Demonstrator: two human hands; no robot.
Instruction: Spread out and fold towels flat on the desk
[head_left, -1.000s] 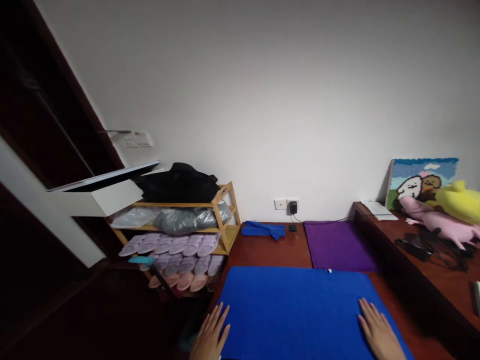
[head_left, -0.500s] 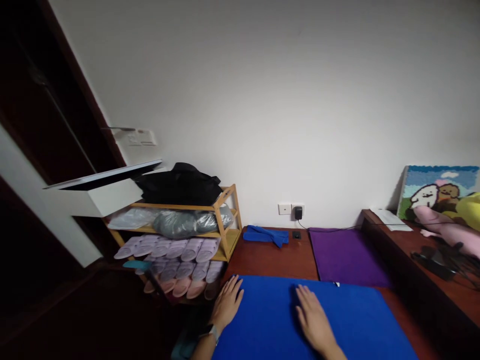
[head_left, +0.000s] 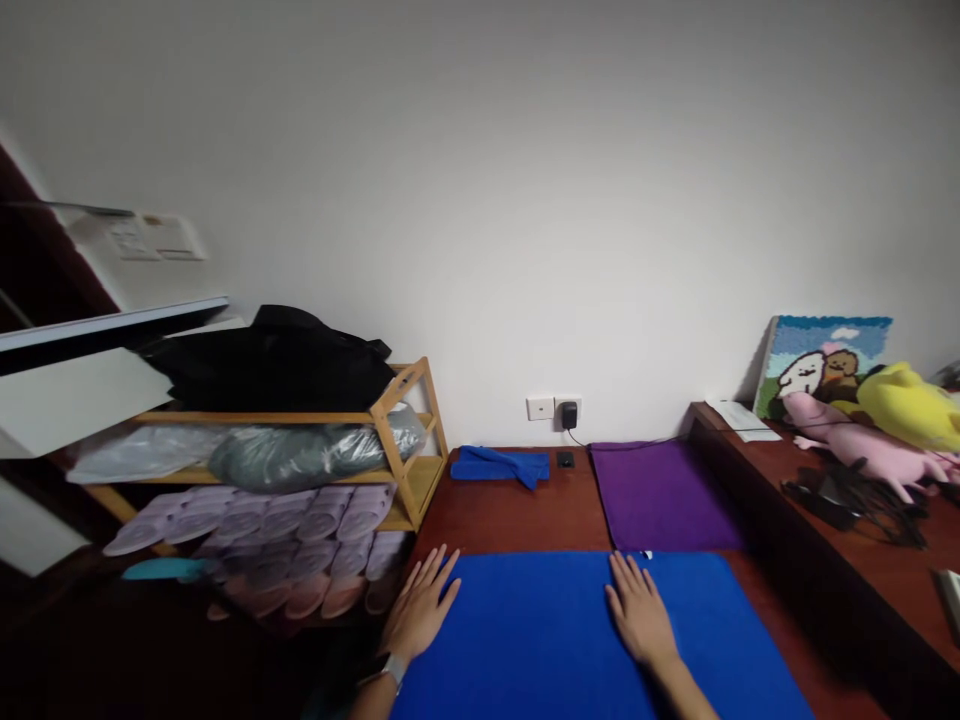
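Both lie spread, empty: left hand (head_left: 420, 612) at the left edge of the blue cloth (head_left: 536, 640), right hand (head_left: 642, 612) on it; uneven pushing could ruck it

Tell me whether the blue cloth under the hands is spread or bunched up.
Spread: the blue cloth lies flat and smooth, its far edge straight, with the left hand and right hand open, palms down. Its near edge is out of view.

From where I stand, the reddish-brown table (head_left: 525, 522) carries a large blue cloth (head_left: 532, 640) spread flat, a purple cloth (head_left: 667, 495) just behind it, and a narrow blue strip (head_left: 487, 468), crumpled, at the far left.
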